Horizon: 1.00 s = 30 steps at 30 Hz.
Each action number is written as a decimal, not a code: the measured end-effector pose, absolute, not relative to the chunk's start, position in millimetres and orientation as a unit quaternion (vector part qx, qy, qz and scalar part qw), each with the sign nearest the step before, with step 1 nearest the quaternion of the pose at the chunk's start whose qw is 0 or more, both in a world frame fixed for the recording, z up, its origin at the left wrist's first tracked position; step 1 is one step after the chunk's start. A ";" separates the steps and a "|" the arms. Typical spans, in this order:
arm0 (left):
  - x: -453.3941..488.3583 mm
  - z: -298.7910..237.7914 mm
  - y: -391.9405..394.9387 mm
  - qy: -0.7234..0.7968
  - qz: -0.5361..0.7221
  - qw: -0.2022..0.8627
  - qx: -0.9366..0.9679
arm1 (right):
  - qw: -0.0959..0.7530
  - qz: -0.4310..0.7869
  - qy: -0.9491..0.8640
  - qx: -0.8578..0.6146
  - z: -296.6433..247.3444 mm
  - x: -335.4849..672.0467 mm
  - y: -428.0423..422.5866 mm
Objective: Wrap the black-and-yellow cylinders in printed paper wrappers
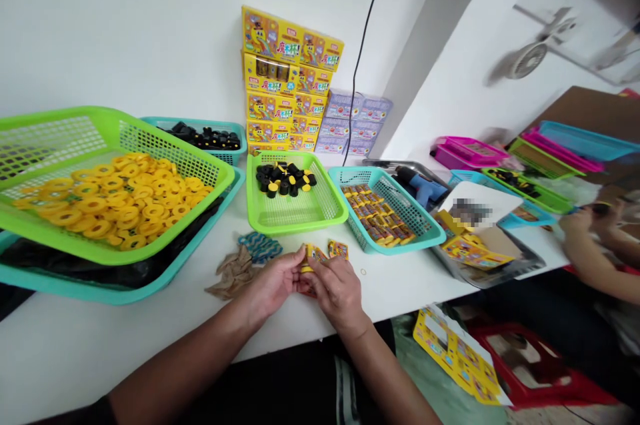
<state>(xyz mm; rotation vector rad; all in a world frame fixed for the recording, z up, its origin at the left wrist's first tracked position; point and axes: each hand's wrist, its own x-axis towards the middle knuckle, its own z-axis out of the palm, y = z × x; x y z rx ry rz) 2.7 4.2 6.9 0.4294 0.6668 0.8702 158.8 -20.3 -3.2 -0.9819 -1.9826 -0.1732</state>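
My left hand (274, 284) and my right hand (336, 290) meet at the front of the white table (400, 282), both closed on a small yellow printed packet (314, 256). A second small yellow packet (339, 249) lies just beyond my right hand. Brown paper scraps (233, 272) and a blue patterned piece (259, 245) lie left of my left hand. A small ring (363, 272) sits on the table to the right.
A green basket of yellow rings (107, 202) rests on a teal basket at left. A green basket of black-and-yellow caps (295, 202), a teal basket of packets (387, 212), stacked yellow boxes (287, 78). Another person's arm (593, 258) works at right among trays.
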 end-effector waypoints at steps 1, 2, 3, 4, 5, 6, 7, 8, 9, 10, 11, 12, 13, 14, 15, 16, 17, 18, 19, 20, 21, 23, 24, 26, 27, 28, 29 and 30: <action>2.6 6.6 4.6 0.315 0.414 0.829 0.203 | 0.459 -0.050 -0.790 -0.403 -4.5 158.3 -21.0; 2.6 6.7 4.9 0.314 0.421 0.826 0.204 | 0.473 -0.029 -0.779 -0.410 -6.2 157.6 -21.4; 2.6 6.9 4.9 0.311 0.429 0.823 0.204 | 0.487 -0.010 -0.768 -0.416 -8.1 156.7 -21.6; 2.7 7.2 4.8 0.308 0.434 0.822 0.202 | 0.497 0.003 -0.760 -0.420 -10.0 155.7 -21.5; 2.7 7.2 4.7 0.305 0.436 0.823 0.200 | 0.502 0.010 -0.756 -0.420 -11.7 154.8 -21.3; 2.8 7.0 4.6 0.302 0.437 0.824 0.198 | 0.503 0.014 -0.756 -0.420 -13.2 154.1 -20.9; 2.9 6.2 4.4 0.299 0.437 0.824 0.199 | 0.503 0.015 -0.757 -0.418 -14.4 153.4 -20.4; 3.0 4.9 4.3 0.297 0.437 0.824 0.202 | 0.503 0.015 -0.757 -0.417 -15.4 152.9 -19.9; 3.2 3.3 4.1 0.297 0.439 0.823 0.206 | 0.506 0.016 -0.756 -0.415 -16.2 152.6 -19.3; 3.3 1.5 3.9 0.297 0.440 0.821 0.210 | 0.508 0.019 -0.755 -0.413 -16.9 152.5 -18.8; 3.4 -0.2 3.8 0.298 0.441 0.820 0.213 | 0.511 0.023 -0.754 -0.411 -17.4 152.6 -18.3; 3.4 -1.5 3.6 0.299 0.440 0.820 0.213 | 0.513 0.024 -0.754 -0.409 -17.5 152.8 -17.9; 3.4 -2.3 3.5 0.301 0.437 0.821 0.210 | 0.512 0.020 -0.756 -0.407 -17.1 153.2 -17.6; 3.3 -2.4 3.4 0.303 0.436 0.822 0.204 | 0.507 0.010 -0.761 -0.405 -16.1 153.9 -17.3; 3.1 -1.9 3.4 0.305 0.435 0.824 0.199 | 0.496 -0.006 -0.770 -0.401 -14.5 154.7 -17.3; 2.9 -0.8 3.4 0.305 0.434 0.825 0.195 | 0.481 -0.026 -0.781 -0.398 -12.2 155.8 -17.3; 2.7 0.8 3.4 0.305 0.432 0.827 0.193 | 0.463 -0.049 -0.792 -0.396 -9.6 156.8 -17.5; 2.6 2.8 3.4 0.306 0.429 0.828 0.195 | 0.443 -0.071 -0.803 -0.393 -6.9 157.9 -17.9; 2.6 4.9 3.3 0.306 0.427 0.828 0.197 | 0.424 -0.089 -0.812 -0.391 -4.7 158.7 -18.5; 2.7 7.0 3.1 0.305 0.424 0.829 0.201 | 0.411 -0.099 -0.818 -0.390 -3.2 159.2 -19.2; 2.9 9.0 2.8 0.304 0.422 0.829 0.206 | 0.407 -0.101 -0.820 -0.391 -2.6 159.3 -19.9; 3.5 11.9 2.3 0.299 0.425 0.828 0.213 | 0.434 -0.074 -0.802 -0.403 -4.5 158.4 -21.4; 3.6 12.8 2.2 0.296 0.430 0.826 0.214 | 0.457 -0.051 -0.785 -0.414 -6.5 157.6 -21.9; 3.5 13.2 2.8 0.296 0.438 0.823 0.208 | 0.501 -0.006 -0.749 -0.434 -11.0 155.8 -22.1; 3.2 12.9 3.4 0.301 0.436 0.825 0.200 | 0.513 0.008 -0.738 -0.438 -12.8 155.0 -21.8; 2.8 12.4 4.3 0.305 0.430 0.828 0.191 | 0.518 0.013 -0.735 -0.436 -14.1 154.2 -21.4; 2.4 11.8 5.1 0.310 0.424 0.831 0.182 | 0.518 0.013 -0.739 -0.431 -14.9 153.5 -21.0; 2.2 11.0 5.8 0.313 0.420 0.834 0.175 | 0.515 0.010 -0.745 -0.423 -15.3 152.7 -20.5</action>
